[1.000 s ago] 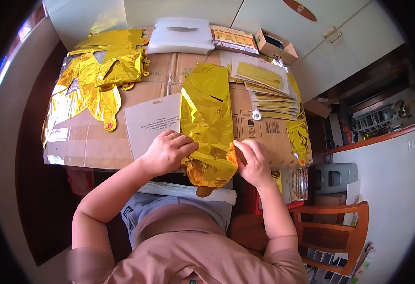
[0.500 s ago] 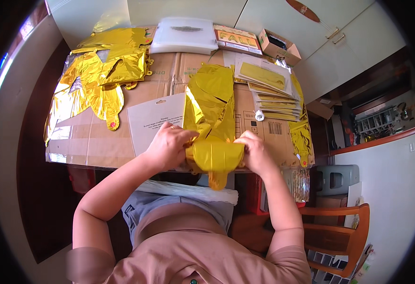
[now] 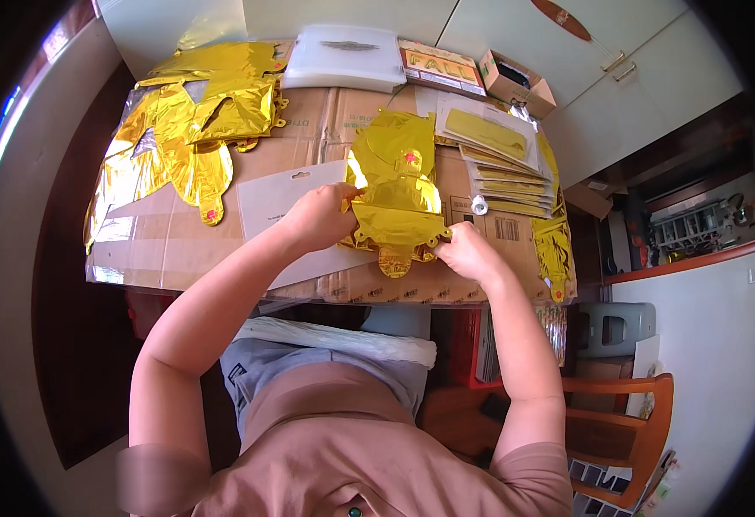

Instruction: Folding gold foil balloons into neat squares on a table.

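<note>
A flat gold foil balloon lies on the cardboard-covered table in front of me, its near end folded up over itself. My left hand pinches the fold at its left edge. My right hand grips the fold at its right edge. A white backing card lies under and left of my left hand.
A pile of gold foil balloons covers the far left of the table. A white plastic case, a small open carton and a stack of packed balloons in clear sleeves sit at the back and right. A wooden chair stands at lower right.
The near end of the balloon hung over the table edge; both hands have folded it up and away onto the table, and the balloon now lies shorter.
</note>
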`<control>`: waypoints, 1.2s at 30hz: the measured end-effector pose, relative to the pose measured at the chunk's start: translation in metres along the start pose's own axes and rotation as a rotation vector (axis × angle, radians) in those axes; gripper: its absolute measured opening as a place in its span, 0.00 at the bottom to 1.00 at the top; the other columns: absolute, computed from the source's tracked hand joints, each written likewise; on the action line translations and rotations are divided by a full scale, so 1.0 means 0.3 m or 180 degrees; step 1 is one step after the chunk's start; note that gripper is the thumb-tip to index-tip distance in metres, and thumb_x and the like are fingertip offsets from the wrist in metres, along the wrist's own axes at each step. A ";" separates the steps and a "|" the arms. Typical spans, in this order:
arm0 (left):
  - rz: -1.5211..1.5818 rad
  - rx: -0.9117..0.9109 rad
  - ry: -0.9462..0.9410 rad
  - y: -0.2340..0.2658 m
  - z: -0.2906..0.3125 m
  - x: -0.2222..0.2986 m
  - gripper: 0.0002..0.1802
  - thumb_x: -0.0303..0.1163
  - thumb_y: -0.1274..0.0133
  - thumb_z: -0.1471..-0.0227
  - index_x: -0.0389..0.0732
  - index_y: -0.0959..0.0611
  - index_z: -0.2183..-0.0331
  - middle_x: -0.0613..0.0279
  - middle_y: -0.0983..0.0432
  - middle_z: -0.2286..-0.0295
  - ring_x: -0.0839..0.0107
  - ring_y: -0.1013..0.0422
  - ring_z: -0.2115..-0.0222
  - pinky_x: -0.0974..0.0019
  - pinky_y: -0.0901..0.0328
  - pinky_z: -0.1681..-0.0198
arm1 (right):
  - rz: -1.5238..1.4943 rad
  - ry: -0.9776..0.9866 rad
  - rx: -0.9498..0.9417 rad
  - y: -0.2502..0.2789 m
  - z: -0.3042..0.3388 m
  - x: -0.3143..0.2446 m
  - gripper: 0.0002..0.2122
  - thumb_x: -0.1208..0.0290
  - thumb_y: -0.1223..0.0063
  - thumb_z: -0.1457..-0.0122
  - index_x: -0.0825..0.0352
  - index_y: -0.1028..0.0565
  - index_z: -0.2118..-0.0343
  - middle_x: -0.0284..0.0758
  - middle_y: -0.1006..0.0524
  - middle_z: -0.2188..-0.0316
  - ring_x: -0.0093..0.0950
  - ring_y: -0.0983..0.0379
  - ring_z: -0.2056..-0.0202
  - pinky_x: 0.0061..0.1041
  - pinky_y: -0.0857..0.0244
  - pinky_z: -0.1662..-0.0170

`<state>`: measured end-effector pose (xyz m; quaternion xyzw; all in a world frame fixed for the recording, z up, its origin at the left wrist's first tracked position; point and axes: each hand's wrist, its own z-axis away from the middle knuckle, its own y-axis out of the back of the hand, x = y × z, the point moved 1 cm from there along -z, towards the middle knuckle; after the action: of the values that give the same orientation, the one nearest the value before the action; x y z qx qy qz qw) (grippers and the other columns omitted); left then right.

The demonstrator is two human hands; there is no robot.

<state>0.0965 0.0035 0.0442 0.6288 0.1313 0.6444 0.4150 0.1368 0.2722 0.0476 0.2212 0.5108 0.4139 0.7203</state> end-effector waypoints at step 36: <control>-0.1235 0.0602 -0.3504 -0.113 0.125 -0.011 0.27 0.34 0.41 0.48 0.37 0.23 0.47 0.50 0.27 0.47 0.52 0.35 0.40 0.50 0.40 0.37 | 0.0362 0.0100 -0.0378 0.016 -0.042 -0.005 0.18 0.59 0.38 0.42 0.73 0.20 0.76 0.44 0.24 0.83 0.30 0.29 0.81 0.35 0.34 0.71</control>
<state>0.1430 0.0091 0.0251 0.8694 0.0660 0.1211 0.4745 0.1233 0.2724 0.0471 0.2003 0.4832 0.4872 0.6994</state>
